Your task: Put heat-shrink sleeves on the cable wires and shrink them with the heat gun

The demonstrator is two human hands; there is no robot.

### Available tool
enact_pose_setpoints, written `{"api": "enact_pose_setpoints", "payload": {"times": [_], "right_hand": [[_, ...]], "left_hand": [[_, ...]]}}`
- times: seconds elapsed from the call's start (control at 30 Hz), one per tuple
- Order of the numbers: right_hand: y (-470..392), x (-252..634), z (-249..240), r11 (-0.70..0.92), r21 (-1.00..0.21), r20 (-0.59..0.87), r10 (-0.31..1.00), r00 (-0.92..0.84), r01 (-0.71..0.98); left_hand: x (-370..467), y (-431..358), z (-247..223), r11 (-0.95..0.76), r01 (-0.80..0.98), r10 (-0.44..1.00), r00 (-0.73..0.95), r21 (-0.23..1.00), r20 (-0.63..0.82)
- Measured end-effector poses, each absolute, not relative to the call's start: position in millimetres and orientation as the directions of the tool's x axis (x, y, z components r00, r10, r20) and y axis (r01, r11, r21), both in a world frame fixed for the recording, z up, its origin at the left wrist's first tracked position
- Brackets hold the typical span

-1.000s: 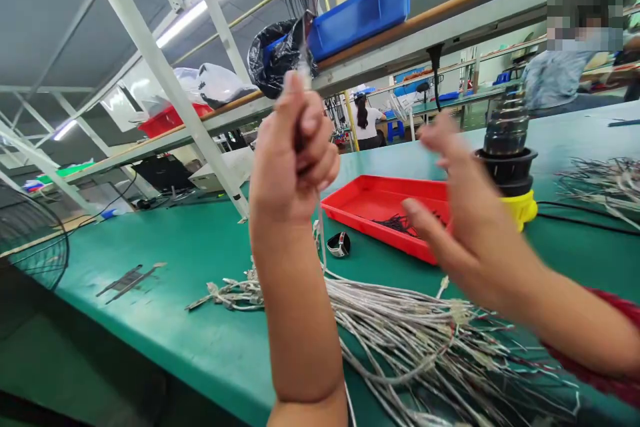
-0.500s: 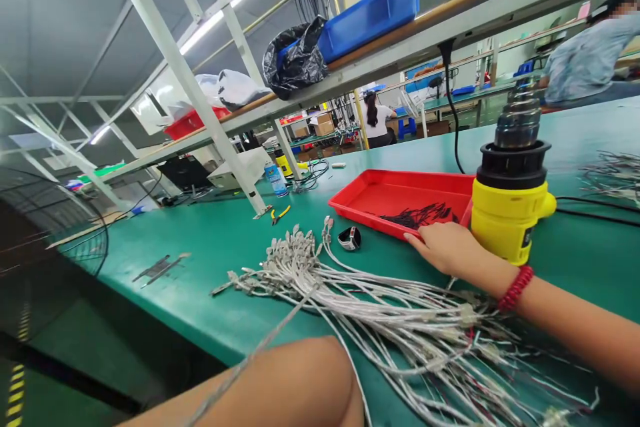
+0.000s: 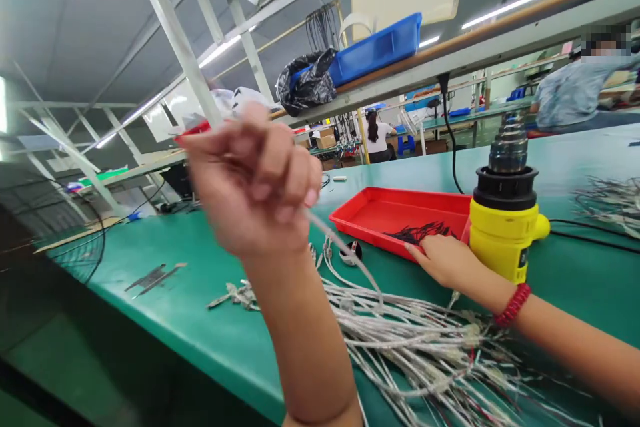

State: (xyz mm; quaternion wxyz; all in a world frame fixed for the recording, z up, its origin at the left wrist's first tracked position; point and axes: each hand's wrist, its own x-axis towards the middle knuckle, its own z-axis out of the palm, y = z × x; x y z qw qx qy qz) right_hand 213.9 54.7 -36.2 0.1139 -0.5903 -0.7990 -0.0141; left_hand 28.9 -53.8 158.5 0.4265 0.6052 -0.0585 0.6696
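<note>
My left hand (image 3: 255, 187) is raised in the middle of the view, slightly blurred, its fingers curled closed around a thin white cable (image 3: 345, 250). That cable trails down from the hand toward a bundle of white cables (image 3: 400, 327) with bare, stripped wire ends on the right; my left forearm hides part of the bundle. My right hand (image 3: 443, 257) lies at the near rim of a red tray (image 3: 365, 223), thumb stretched apart. Its fingers reach over the rim beside short black tube pieces (image 3: 417, 233); the fingertips are partly hidden.
A yellow heat gun (image 3: 503, 233) stands nozzle up, right of the tray. A black-and-white roll (image 3: 351, 253) lies beside the cables. Dark strips (image 3: 155, 278) lie at the left. More wires (image 3: 610, 203) are at the far right. A shelf carries a blue bin (image 3: 377, 50). Two people sit beyond.
My left arm has swung up from the lower edge, lifting the hand with the white cable into view. My right hand stays at the tray. The view has tilted slightly upward.
</note>
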Motion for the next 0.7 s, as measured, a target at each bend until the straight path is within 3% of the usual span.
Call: {"api": "enact_pose_setpoints", "payload": {"times": [0.1, 0.2, 0.53, 0.7], "right_hand": [[59.7, 213.6, -40.4, 0.336, -0.131, 0.275, 0.916, -0.291, 0.933], [65.0, 214.0, -44.5, 0.369, -0.143, 0.332, 0.892, -0.306, 0.919], [72.6, 211.2, -53.2, 0.347, -0.192, 0.412, 0.877, -0.246, 0.918], [88.3, 213.5, -72.0, 0.336, -0.243, 0.483, 0.856, -0.187, 0.91]], "left_hand": [[38.6, -20.2, 153.8, -0.569, -0.43, 0.704, 0.186, 0.701, 0.685], [47.9, 10.2, 142.9, -0.492, -0.222, 0.808, 0.244, 0.842, 0.536], [36.5, 23.5, 133.6, -0.572, -0.059, 0.749, 0.369, 0.818, 0.55], [45.3, 32.5, 126.8, -0.507, 0.039, 0.766, 0.478, 0.861, 0.43]]}}
